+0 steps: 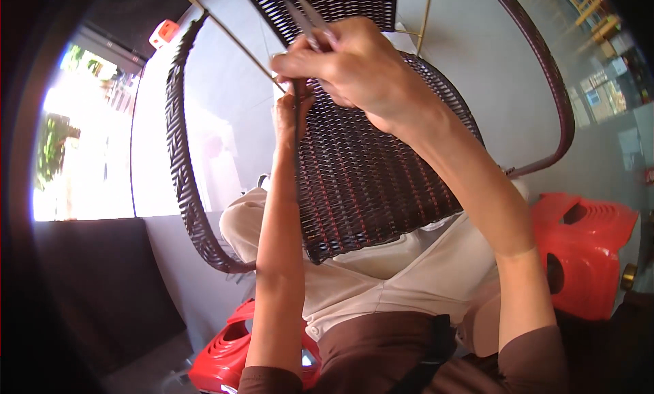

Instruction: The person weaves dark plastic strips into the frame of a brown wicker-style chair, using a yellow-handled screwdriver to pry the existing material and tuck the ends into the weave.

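A dark brown woven wicker chair [381, 183] stands before me, its seat between my knees. My right hand [340, 60] is raised over the seat's far left part, closed around a pair of scissors [310, 23] whose two pointed metal blades stick up past the fingers, slightly apart. A narrow dark strip [297, 142] runs down from beneath that hand, in front of my left wrist. My left hand [293, 111] is lower, at the seat's left edge. Its fingers look curled, partly hidden behind the right hand, and what they hold cannot be made out.
Curved wicker-wrapped arms, the left one [180, 142] and the right one [555, 74], flank the seat. Thin metal rods rise near the woven backrest [327, 6]. Red plastic stools [586, 251] stand to my right and lower left. A dark panel [102, 285] is at left.
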Demonstrator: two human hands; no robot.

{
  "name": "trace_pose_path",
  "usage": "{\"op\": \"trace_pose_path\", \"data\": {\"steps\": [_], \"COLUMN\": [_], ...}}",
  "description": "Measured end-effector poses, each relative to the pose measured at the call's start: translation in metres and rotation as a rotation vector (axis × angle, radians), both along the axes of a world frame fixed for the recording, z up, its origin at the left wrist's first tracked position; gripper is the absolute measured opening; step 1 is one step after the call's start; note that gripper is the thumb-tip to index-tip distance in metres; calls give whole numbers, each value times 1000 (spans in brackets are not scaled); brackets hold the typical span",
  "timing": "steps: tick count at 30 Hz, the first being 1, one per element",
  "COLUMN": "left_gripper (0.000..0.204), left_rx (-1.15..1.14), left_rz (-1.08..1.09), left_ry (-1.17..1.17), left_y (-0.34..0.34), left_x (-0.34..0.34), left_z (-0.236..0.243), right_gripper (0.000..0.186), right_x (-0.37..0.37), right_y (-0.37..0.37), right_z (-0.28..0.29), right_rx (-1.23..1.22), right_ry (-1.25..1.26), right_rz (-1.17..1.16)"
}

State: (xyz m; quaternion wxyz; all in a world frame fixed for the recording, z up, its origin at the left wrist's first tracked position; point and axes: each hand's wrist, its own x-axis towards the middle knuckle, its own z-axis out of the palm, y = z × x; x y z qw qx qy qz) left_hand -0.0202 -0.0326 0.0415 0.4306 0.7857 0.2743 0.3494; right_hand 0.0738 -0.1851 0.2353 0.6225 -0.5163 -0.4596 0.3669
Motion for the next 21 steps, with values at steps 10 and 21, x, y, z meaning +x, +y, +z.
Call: {"op": "trace_pose_path", "data": {"steps": [10,21], "left_gripper": [15,28], "left_rx": [237,326], "left_rz": [65,111], "left_ry": [170,451], "left_y": [13,39], "left_x": [15,35], "left_z": [-3,12], "right_gripper": [19,24], "right_x": [16,28], "right_y": [19,-68], "right_z": [-14,-123], "right_rx": [23,-56], "right_ry": [-180,-98], "right_rz": [-71,-281]}}
